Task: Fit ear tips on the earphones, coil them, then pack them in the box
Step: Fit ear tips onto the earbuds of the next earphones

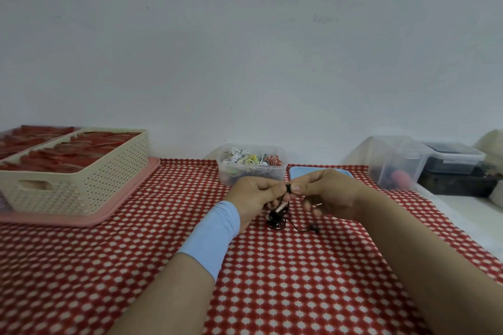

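Earphones (275,219): black, at frame centre, held between both hands just over the cloth (272,280). Cable is bunched in a loose tangle hanging under the hands; whether it touches the cloth or sits just off it, can't tell. One bud (315,228) trails out at 4 o'clock from the tangle and lies on the cloth. A rose-gold barrel (282,207) sits tilted above the tangle. Left hand (251,196): fingers curled, gripping the earphones. Right hand (329,196): thumb and forefinger pinch a small black end where the hands meet; bud or tip, too small to tell. Blue cuff (215,234) on the left wrist. Clear tub (251,174) at 12 o'clock from the hands, holding coiled sets (251,160) in white, yellow and red. Blue lid (298,173) just beside the tub at 1 o'clock, partly hidden by the right hand. Cream basket (81,182) at 10 o'clock, on a pink tray (109,212), filled with red packs (68,152). Clear bin (394,163) at 2 o'clock, dark box (454,171) touching its right side.
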The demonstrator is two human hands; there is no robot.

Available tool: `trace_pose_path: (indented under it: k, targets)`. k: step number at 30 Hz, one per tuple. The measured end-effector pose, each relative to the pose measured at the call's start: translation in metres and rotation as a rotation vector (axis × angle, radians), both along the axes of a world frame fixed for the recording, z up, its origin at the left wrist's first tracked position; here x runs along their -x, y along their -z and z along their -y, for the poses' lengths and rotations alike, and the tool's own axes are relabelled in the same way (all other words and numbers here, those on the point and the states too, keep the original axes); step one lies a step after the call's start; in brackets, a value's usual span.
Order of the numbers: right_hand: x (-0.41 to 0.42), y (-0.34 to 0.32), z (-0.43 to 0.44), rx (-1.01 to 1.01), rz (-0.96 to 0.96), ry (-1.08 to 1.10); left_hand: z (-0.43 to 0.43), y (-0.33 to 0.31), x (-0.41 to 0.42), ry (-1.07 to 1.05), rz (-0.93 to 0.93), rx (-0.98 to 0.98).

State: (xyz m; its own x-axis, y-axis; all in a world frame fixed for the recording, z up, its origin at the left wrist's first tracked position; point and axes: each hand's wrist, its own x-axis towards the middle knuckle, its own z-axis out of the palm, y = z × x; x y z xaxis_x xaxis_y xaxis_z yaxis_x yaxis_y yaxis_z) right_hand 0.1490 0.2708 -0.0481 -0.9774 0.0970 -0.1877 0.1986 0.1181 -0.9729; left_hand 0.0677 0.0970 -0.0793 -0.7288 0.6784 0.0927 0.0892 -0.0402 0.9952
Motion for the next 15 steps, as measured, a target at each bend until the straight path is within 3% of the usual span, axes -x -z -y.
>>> trace_pose_path:
  k: [10, 15]
  targets:
    - [0.0032, -0.0038, 0.0031, -0.004, -0.115, 0.033, 0.0011, -0.0032, 0.0038, 0.007, 0.117, -0.065]
    - [0.0020, 0.0029, -0.0016, -0.036, -0.051, 0.006, -0.0002, 0.0012, 0.0030, 0.023, 0.049, 0.014]
